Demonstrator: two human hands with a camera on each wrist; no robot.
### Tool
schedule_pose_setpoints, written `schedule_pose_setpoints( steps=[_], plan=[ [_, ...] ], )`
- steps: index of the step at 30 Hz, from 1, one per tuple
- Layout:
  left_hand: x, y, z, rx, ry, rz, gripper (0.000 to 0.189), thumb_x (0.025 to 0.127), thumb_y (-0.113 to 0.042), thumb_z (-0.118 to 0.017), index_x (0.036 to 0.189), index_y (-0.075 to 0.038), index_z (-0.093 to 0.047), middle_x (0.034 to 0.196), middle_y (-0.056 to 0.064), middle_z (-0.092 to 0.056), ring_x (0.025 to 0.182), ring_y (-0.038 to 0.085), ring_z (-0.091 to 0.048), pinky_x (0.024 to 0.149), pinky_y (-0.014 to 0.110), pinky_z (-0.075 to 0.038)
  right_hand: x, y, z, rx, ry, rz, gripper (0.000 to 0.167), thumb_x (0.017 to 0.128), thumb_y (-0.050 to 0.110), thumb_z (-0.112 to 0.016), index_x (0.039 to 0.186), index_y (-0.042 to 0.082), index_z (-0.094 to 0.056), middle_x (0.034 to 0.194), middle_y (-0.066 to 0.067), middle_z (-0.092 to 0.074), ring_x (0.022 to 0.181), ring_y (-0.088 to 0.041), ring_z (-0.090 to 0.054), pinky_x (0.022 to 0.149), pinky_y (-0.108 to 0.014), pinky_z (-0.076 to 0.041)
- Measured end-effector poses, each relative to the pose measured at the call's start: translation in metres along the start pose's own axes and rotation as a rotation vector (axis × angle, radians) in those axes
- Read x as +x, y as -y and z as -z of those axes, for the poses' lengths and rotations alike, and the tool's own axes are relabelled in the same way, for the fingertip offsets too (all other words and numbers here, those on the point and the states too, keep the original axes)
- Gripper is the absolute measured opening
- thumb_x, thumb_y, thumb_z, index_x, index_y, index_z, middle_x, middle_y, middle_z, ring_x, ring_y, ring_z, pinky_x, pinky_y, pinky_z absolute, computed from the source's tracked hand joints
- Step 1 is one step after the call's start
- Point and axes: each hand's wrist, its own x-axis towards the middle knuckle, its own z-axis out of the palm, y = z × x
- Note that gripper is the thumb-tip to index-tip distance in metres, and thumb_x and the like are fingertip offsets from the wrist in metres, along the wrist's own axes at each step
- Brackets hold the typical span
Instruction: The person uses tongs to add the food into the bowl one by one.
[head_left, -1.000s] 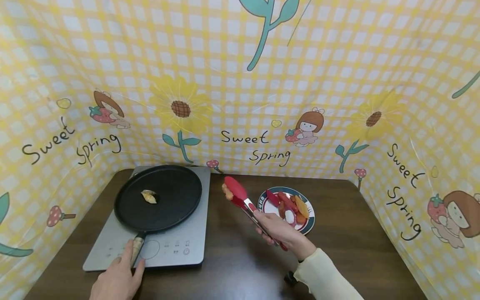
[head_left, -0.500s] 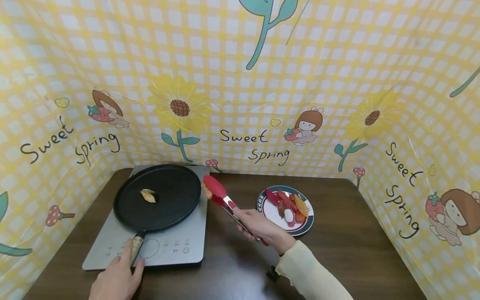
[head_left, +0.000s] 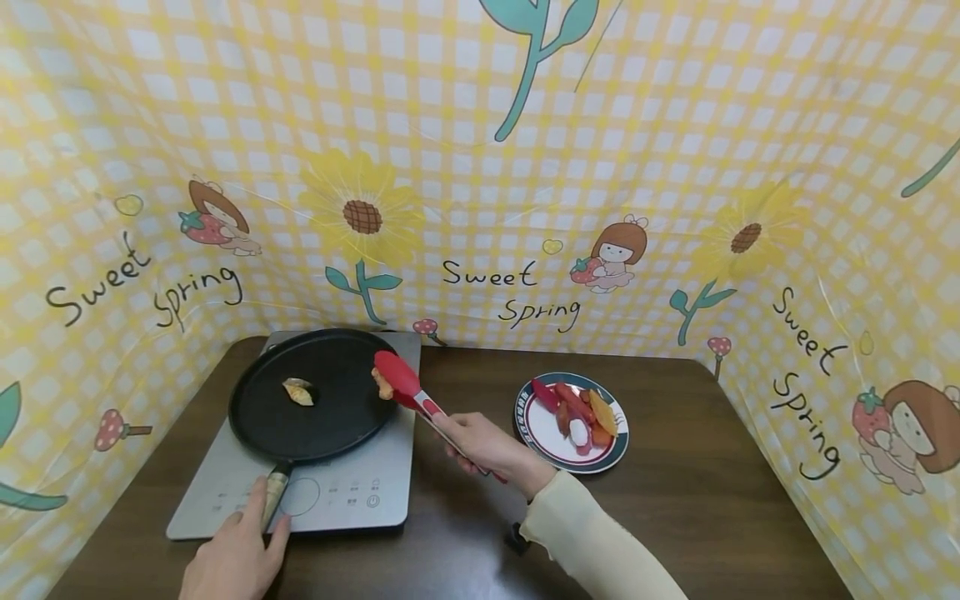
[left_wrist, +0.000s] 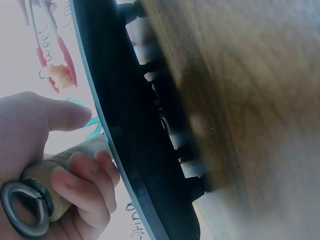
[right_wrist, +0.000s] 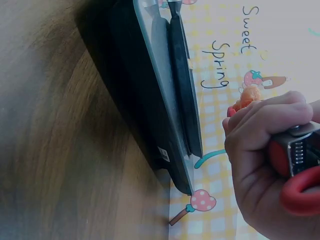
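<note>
My left hand [head_left: 232, 554] grips the handle [head_left: 275, 493] of a flat black pan [head_left: 337, 429]; in the left wrist view several fingers [left_wrist: 87, 182] curl round the handle, which ends in a metal ring [left_wrist: 25, 227]. On the pan lies one small yellowish-brown, shell-shaped piece [head_left: 301, 392]. Red-tipped metal tongs [head_left: 400, 375] are held in my right hand [head_left: 483, 450]. Between their tips, over the pan's right edge, is a lumpy orange-brown piece of food [head_left: 382, 384]. The right wrist view shows the tongs' red end loop [right_wrist: 300, 192] beside the palm.
Under the pan is a silver induction cooktop [head_left: 390, 475] with touch controls. To the right, a green-rimmed plate [head_left: 542, 427] carries several red, orange and white food pieces. A yellow checked cloth [head_left: 480, 192] walls in the dark wooden table [head_left: 675, 500].
My right hand has carried the tongs and the food piece leftward, from beside the plate to the pan's right edge. The left hand and the pan stay where they were.
</note>
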Motion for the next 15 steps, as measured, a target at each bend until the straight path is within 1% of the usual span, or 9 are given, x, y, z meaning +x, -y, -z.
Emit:
schedule_pose_setpoints(
  steps=[4, 6, 7, 10, 13, 15],
  plan=[
    [0.0, 0.0, 0.001, -0.001, -0.006, -0.001, 0.074, 0.093, -0.046, -0.051, 0.141, 0.003, -0.023, 0.101, 0.035, -0.054, 0.073, 0.047, -0.059, 0.06, 0.054, -0.045, 0.006, 0.003, -0.004, -0.087, -0.02, 0.012, 0.048, 0.094, 0.053, -0.048, 0.086, 0.007, -0.06, 0.062, -0.008, -0.052, 0.038, -0.017, -0.042, 0.036, -0.026, -0.03],
    [-0.001, -0.001, 0.001, 0.0, -0.009, 0.003, 0.074, 0.093, -0.046, -0.051, 0.141, 0.003, -0.023, 0.102, 0.035, -0.054, 0.074, 0.047, -0.059, 0.06, 0.054, -0.045, 0.009, 0.005, -0.006, -0.126, -0.029, 0.01, 0.051, 0.093, 0.055, -0.048, 0.084, 0.006, -0.059, 0.059, -0.006, -0.051, 0.038, -0.018, -0.042, 0.037, -0.027, -0.029],
    [-0.001, -0.001, 0.001, 0.0, -0.01, 0.004, 0.074, 0.093, -0.046, -0.051, 0.141, 0.003, -0.023, 0.102, 0.035, -0.054, 0.074, 0.047, -0.059, 0.06, 0.054, -0.045, 0.011, 0.006, -0.007, -0.142, -0.032, 0.008, 0.051, 0.093, 0.055, -0.048, 0.085, 0.007, -0.059, 0.058, -0.006, -0.05, 0.039, -0.019, -0.042, 0.037, -0.027, -0.029],
    [0.0, 0.0, 0.001, 0.002, -0.009, 0.006, 0.074, 0.093, -0.046, -0.051, 0.141, 0.003, -0.023, 0.101, 0.035, -0.054, 0.073, 0.047, -0.059, 0.06, 0.054, -0.045, 0.017, 0.008, -0.01, -0.18, -0.048, 0.011, 0.049, 0.093, 0.054, -0.049, 0.094, 0.006, -0.06, 0.06, -0.007, -0.051, 0.04, -0.018, -0.042, 0.038, -0.027, -0.03],
    [0.0, 0.0, 0.001, 0.005, -0.002, -0.002, 0.073, 0.093, -0.045, -0.051, 0.141, 0.003, -0.024, 0.101, 0.035, -0.054, 0.073, 0.047, -0.059, 0.06, 0.054, -0.045, 0.022, 0.008, -0.013, -0.213, -0.066, 0.029, 0.047, 0.094, 0.051, -0.05, 0.1, 0.005, -0.06, 0.061, -0.005, -0.051, 0.041, -0.017, -0.042, 0.039, -0.027, -0.032],
    [0.0, 0.0, 0.001, 0.003, 0.006, -0.016, 0.072, 0.093, -0.045, -0.051, 0.141, 0.002, -0.024, 0.101, 0.034, -0.055, 0.073, 0.047, -0.059, 0.059, 0.055, -0.045, 0.024, 0.007, -0.015, -0.247, -0.083, 0.04, 0.047, 0.095, 0.05, -0.049, 0.097, 0.005, -0.06, 0.059, -0.003, -0.05, 0.041, -0.016, -0.042, 0.038, -0.027, -0.033]
  ],
)
